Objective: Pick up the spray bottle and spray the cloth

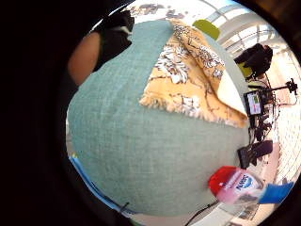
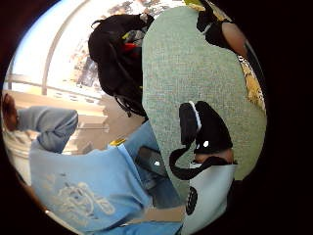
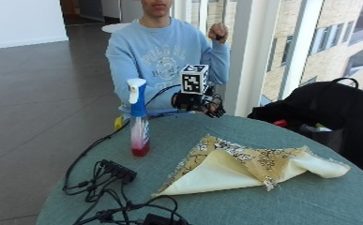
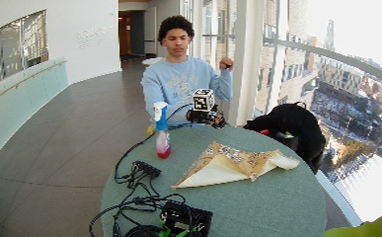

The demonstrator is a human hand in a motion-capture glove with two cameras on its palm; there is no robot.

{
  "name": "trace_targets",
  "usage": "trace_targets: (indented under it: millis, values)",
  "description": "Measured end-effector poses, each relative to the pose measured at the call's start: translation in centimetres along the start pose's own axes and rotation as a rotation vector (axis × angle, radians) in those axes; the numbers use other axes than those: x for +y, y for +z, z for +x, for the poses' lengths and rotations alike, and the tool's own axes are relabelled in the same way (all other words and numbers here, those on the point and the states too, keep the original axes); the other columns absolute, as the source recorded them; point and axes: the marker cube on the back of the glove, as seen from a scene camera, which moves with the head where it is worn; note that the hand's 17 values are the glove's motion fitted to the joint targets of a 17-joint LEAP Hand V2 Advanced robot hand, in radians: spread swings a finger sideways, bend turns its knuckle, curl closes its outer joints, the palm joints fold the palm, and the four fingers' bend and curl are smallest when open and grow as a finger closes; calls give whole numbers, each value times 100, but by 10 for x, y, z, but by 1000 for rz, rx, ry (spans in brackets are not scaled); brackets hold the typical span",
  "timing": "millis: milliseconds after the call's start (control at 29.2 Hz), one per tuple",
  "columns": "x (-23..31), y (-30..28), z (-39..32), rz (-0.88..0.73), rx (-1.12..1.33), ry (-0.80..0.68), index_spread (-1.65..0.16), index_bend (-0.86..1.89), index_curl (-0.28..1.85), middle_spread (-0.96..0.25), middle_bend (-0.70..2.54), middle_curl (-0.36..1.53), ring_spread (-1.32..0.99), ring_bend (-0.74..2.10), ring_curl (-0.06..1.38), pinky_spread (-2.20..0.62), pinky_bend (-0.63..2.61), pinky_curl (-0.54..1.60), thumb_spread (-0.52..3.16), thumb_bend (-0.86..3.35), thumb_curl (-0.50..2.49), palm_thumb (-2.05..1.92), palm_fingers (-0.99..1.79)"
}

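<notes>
A spray bottle (image 3: 137,117) with a white trigger head, blue neck and red liquid stands upright on the round green table (image 3: 187,136), left of centre. The yellow flowered cloth (image 3: 250,164) lies partly folded over, pale underside showing, toward the table's right. My gloved right hand (image 3: 196,101) hovers over the table's far edge, to the right of the bottle and apart from it, with fingers hanging relaxed and holding nothing. The little finger side palm view shows the cloth (image 1: 188,75) and the bottle (image 1: 235,183) below the palm. The person's bare hand (image 3: 217,32) is raised in a fist.
A black power strip (image 3: 115,171) with tangled cables lies at the table's near left. A black box (image 4: 185,217) sits on the near edge. A black backpack (image 3: 331,112) stands beside the table at the right.
</notes>
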Motion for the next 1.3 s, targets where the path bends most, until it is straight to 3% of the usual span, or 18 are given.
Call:
trace_targets:
  millis: [479, 1300]
  values:
    - [-2, -8, 9, -13, -26, 24, -33, 26, 27, -8, 24, 21, -3, 36, 23, 19, 17, 17, 96, 37, 21, 63, 64]
    - [-6, -8, 19, -48, -19, 71, -40, 15, 32, -9, 26, 33, -2, 22, 25, 21, 18, 24, 116, 18, 27, 62, 52]
